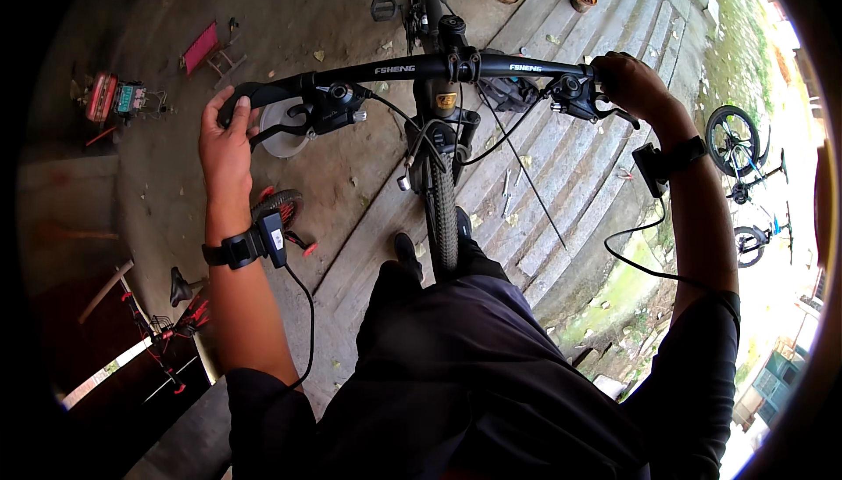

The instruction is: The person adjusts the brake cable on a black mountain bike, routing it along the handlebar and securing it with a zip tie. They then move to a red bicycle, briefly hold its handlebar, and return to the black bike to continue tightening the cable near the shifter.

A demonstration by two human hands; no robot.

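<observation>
Between left hand (226, 136) and right hand (630, 85), both curled around its ends, the black handlebar (425, 68).

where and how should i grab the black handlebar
The handlebar is probably best taken by the grips at both ends, coming from the side of the front wheel: it runs crosswise there, its ends are slim and rounded, and brake assemblies crowd it farther in.

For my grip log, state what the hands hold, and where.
The black handlebar: the left hand holds the grip at one end, the right hand the other end.
</observation>
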